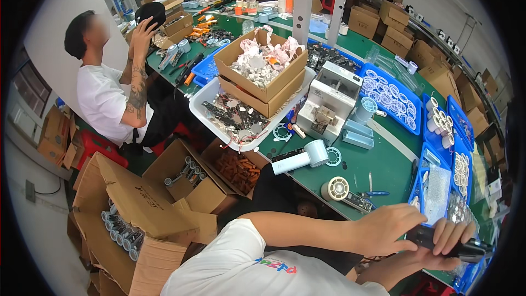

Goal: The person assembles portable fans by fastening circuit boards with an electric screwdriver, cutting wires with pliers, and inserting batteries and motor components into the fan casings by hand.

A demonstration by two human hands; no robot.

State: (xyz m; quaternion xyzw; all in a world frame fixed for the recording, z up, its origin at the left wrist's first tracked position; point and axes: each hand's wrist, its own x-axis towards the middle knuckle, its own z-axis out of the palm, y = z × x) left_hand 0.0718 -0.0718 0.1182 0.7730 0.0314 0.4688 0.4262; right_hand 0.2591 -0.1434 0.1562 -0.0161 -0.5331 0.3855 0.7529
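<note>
Both my hands are at the right, over the table's near edge. My right hand [450, 238] wraps its fingers around a dark, elongated tool-like object [472, 250] with a tapered end; I cannot make out its exact kind. My left hand [390, 229] is closed at the object's other end, with thumb and fingers against it. Left of my hands lie a cream round fan housing [335, 189], a dark part with a circuit board [359, 203] and blue-handled pliers [377, 193]. Farther left rests a light-blue handheld fan [302, 157] beside a teal ring [333, 156].
A grey-white machine [330, 101] stands on the green table [350, 167]. Blue trays [390, 97] of rings line the right side. A cardboard box [257, 85] sits over a white bin [241, 143]. Open cartons [123, 197] stand left. One person [107, 90] sits left, others farther back.
</note>
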